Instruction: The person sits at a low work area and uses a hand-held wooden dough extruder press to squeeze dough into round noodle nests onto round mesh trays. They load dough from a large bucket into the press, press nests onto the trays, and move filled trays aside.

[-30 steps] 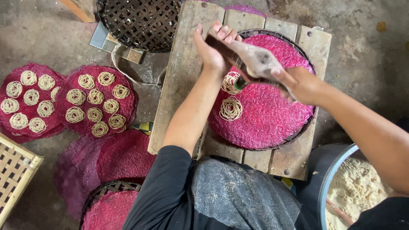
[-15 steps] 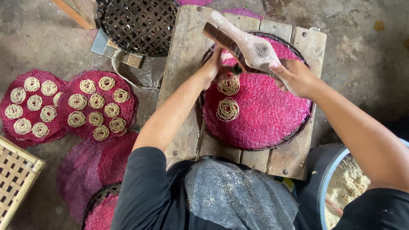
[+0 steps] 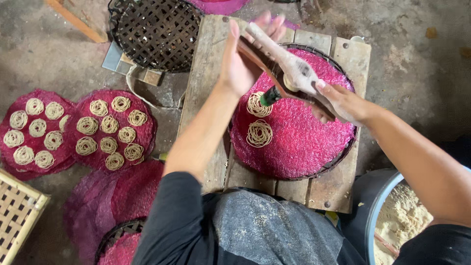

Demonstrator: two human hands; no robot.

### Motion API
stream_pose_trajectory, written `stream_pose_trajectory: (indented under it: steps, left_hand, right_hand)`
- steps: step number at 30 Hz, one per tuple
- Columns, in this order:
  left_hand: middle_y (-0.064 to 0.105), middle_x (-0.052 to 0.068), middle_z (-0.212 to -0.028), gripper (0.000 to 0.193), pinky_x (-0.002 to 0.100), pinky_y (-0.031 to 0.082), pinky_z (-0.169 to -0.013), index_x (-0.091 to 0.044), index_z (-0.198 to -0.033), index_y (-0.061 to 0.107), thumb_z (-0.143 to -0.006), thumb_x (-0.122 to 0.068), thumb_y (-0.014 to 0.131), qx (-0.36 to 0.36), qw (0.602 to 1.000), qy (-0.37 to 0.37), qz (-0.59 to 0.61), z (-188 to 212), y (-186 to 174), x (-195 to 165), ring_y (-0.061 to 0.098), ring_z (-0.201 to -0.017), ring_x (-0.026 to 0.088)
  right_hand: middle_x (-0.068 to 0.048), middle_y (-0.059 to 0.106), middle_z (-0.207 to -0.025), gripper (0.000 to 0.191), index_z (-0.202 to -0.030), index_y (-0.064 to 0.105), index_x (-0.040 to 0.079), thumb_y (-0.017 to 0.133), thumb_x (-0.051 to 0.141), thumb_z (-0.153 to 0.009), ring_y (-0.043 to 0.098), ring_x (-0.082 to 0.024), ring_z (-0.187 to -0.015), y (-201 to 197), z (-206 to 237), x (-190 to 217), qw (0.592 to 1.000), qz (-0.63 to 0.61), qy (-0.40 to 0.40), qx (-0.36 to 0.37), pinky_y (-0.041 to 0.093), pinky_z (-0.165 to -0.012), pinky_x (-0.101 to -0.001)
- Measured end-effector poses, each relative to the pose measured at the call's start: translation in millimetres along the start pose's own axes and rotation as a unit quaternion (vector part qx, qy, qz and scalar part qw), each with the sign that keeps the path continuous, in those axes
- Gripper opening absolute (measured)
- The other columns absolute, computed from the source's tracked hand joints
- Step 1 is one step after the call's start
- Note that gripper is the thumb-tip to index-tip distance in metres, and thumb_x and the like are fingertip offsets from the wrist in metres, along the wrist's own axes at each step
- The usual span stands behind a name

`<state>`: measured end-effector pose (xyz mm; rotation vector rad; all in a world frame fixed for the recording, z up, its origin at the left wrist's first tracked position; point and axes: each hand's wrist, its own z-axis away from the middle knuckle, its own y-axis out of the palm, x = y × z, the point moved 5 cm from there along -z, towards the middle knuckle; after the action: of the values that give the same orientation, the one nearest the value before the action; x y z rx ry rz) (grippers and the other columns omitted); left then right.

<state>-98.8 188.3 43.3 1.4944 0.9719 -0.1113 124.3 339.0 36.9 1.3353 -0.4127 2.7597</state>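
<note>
Soft, even daylight fills the scene, with no glare and only faint shadows under the arms. The floor (image 3: 59,68) and the noodle coils stay sharp, while the fingertips of the left hand (image 3: 245,59) show slight motion blur.
</note>
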Motion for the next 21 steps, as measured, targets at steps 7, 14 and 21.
stream_pose_trajectory:
  steps: [7, 14, 21]
  left_hand:
    - [0.043, -0.003, -0.069, 0.056, 0.037, 0.044, -0.081, -0.015, -0.081, 0.048, -0.097, -0.068, 0.044, -0.014, 0.956, 0.055, 0.287, -74, -14, 23, 0.045, -0.068, 0.015]
    - [0.035, -0.004, -0.06, 0.055, 0.036, 0.04, -0.071, -0.016, -0.073, 0.042, -0.098, -0.065, 0.037, -0.097, 0.961, 0.067, 0.25, -77, -43, 31, 0.037, -0.058, 0.014]
    - [0.033, -0.004, -0.056, 0.055, 0.037, 0.037, -0.065, -0.016, -0.071, 0.041, -0.099, -0.061, 0.029, -0.148, 0.952, 0.078, 0.257, -96, -32, 38, 0.033, -0.053, 0.014]
  right_hand:
    - [-0.011, 0.066, -0.072, 0.071, -0.091, 0.066, 0.003, 0.028, 0.061, -0.107, 0.065, -0.02, -0.066, -20, -11, 42, 0.937, 0.304, 0.031, -0.166, 0.052, -0.07, -0.0394]
    - [-0.016, 0.066, -0.073, 0.078, -0.088, 0.067, -0.004, 0.03, 0.061, -0.109, 0.066, -0.026, -0.068, -8, -24, 38, 0.955, 0.264, -0.013, -0.136, 0.055, -0.072, -0.0448]
    - [-0.016, 0.067, -0.074, 0.07, -0.102, 0.069, -0.001, 0.034, 0.059, -0.108, 0.068, -0.027, -0.074, -33, -23, 54, 0.904, 0.374, -0.039, -0.203, 0.053, -0.077, -0.047]
